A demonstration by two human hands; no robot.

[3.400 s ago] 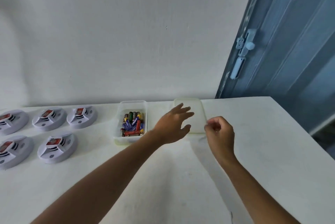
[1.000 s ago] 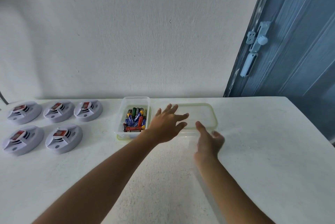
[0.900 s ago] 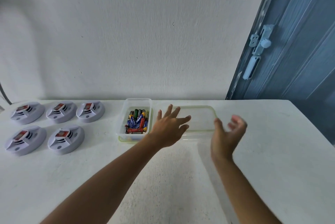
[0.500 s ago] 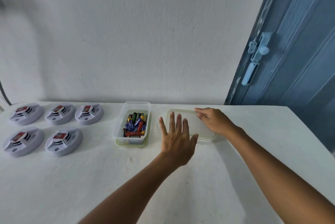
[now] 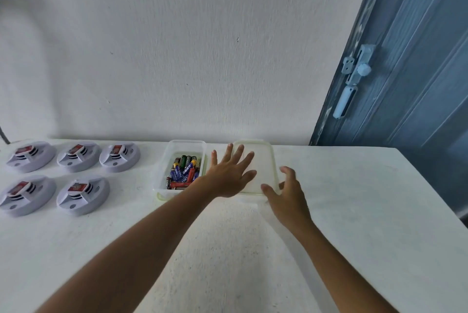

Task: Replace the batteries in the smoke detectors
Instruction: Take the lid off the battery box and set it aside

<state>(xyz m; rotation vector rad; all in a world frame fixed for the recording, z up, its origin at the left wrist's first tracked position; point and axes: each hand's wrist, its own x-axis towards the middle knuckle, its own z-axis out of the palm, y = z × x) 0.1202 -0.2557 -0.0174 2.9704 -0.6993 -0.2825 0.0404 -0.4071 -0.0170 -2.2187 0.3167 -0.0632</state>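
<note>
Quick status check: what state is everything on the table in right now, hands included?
Battery container: open, lid off, holding loose batteries.
Lid: flat on the table, right of the container.
Smoke detectors: five, untouched, at the left.
Left hand: fingers spread over the lid, holding nothing.
Right hand: open at the lid's near right corner.
Door latch: cannot tell.

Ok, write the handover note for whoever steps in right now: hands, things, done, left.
Left hand: open, fingers spread above the lid, holding nothing.
Right hand: open at the lid's near right corner, holding nothing.
Battery box: uncovered, batteries inside; lid flat on the table beside it.
Five smoke detectors: far left, untouched.
Done: box opened. Left: every battery swap.
</note>
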